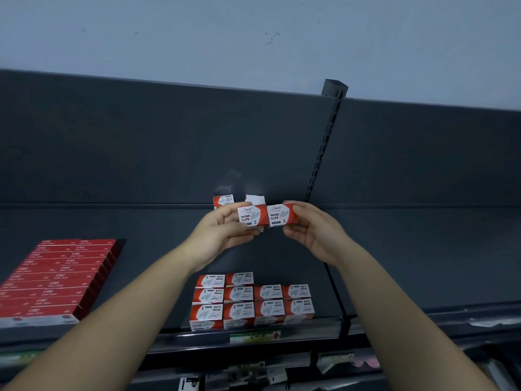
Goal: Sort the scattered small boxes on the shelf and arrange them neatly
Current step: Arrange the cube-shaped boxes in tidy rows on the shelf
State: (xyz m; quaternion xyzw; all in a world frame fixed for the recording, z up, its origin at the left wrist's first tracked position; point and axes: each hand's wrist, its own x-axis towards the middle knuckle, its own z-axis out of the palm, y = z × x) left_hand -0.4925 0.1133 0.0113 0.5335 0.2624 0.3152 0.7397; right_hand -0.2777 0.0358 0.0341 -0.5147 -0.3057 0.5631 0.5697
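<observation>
L hand (222, 230): fingers (239, 232) curled, thumb on top, pinching L box (249, 217) top and bottom. Something pale shows under it, poss. a 2nd box; can't tell.
R hand (313, 232): same pinch on R box (282, 215), thumb above, fingers below.
Held boxes: in the air over mid shelf (394, 263), side by side and touching, "PAPER CLIPS" faces toward the camera.
Loose boxes: two at the shelf's back edge, just behind the hands. One is red/white (223, 201); the other (255, 198) is mostly hidden and looks to have a flap up.
Sorted block (251, 301): at the front edge near the middle, 4 cols, tight rows, labels upside down from here.
Red packs (56, 275): front-left of shelf, well apart from the clip boxes.
Handling, weight: prob. light, but the clips inside will shift and rattle.
Handling, stiffness: thin card, holds shape but dents if squeezed, so light pressure only.
Handling, surface: printed card, likely a bit slick.
Where to hold: across the long faces (as both hands do now), not on the end flaps, which could pop open.
Placing: judged best set down flat, then nudged flush vs. its neighbour.
</observation>
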